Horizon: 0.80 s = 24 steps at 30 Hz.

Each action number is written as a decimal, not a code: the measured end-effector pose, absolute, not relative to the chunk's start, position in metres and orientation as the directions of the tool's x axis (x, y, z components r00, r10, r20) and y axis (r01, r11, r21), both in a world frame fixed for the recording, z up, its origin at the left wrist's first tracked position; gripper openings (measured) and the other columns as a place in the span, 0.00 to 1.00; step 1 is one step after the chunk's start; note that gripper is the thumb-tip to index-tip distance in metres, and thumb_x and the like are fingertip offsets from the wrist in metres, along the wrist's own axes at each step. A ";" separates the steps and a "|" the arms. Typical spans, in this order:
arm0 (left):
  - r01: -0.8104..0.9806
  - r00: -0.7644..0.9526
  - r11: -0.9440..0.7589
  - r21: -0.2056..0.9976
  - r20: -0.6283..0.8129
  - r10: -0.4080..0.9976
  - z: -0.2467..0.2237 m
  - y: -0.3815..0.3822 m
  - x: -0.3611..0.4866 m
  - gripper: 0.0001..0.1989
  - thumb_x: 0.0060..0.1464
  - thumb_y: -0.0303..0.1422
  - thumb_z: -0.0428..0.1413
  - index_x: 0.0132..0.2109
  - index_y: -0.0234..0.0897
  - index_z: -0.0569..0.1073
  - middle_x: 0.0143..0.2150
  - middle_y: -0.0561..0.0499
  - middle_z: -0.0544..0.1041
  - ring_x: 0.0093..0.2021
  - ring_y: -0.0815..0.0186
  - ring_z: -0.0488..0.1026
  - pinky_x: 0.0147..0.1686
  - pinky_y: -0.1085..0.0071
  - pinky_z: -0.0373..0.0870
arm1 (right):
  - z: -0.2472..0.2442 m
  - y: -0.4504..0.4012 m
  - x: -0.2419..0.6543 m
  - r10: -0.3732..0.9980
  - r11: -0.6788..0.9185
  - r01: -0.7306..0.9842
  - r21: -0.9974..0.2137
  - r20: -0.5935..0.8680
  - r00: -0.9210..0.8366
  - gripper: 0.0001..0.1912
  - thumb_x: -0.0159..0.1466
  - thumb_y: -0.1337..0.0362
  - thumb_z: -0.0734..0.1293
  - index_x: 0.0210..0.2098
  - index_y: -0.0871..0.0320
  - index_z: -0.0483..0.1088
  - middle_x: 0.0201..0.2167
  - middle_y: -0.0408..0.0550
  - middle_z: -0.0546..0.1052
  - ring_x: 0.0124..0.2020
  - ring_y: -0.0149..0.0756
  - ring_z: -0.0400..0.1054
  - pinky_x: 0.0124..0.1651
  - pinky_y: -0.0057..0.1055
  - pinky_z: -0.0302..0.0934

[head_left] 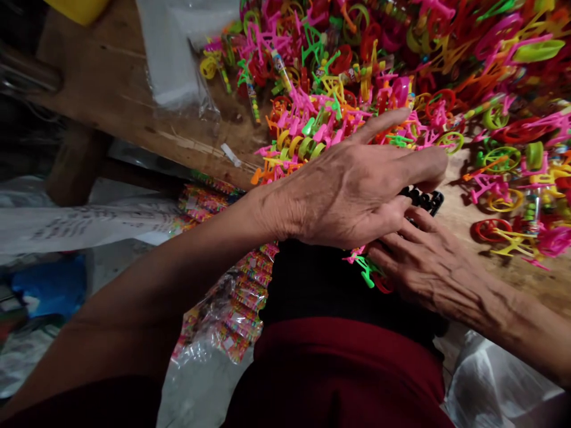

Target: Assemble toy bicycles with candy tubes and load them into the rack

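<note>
My left hand [352,190] reaches across from the left, over the table edge, with its index finger stretched out above the toys and the other fingers bent. Beside it, my right hand [419,255] has its fingers bent at a black tray [428,201] with round holes; how firmly it holds the tray is hidden. Below the right fingers hangs a small green, pink and red plastic toy [368,274]. Just behind the left hand lies a row of pink, yellow and orange toys [307,139].
A large heap of bright plastic toys [446,47] covers the back of the wooden table [111,89]. Clear plastic bags [173,53] lie at the back left. Packed colourful strips [245,297] hang below the front edge. A white bag [495,380] is at lower right.
</note>
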<state>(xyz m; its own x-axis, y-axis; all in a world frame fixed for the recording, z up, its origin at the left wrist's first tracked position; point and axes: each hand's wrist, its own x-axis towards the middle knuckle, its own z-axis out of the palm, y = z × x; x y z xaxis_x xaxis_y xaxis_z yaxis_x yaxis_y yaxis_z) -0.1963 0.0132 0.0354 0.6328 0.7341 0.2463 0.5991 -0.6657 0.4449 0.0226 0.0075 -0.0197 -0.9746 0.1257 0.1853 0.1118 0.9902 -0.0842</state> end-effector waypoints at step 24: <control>0.618 0.630 -0.626 0.476 0.176 0.756 0.042 0.019 -0.191 0.23 0.54 0.27 0.42 0.52 0.37 0.75 0.46 0.51 0.82 0.44 0.61 0.83 0.75 0.48 0.47 | -0.019 -0.001 0.025 0.143 0.990 0.144 -0.010 0.178 -0.974 0.15 0.64 0.73 0.64 0.47 0.60 0.77 0.51 0.61 0.77 0.57 0.56 0.68 0.66 0.61 0.60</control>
<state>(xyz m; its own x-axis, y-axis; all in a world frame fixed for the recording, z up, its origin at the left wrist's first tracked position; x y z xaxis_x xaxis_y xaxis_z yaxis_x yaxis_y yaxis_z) -0.1908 0.0190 0.0418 0.6305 0.7561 0.1757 0.6180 -0.6259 0.4757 0.0248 -0.0011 -0.0191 -0.9735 0.1430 0.1785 0.1436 0.9896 -0.0098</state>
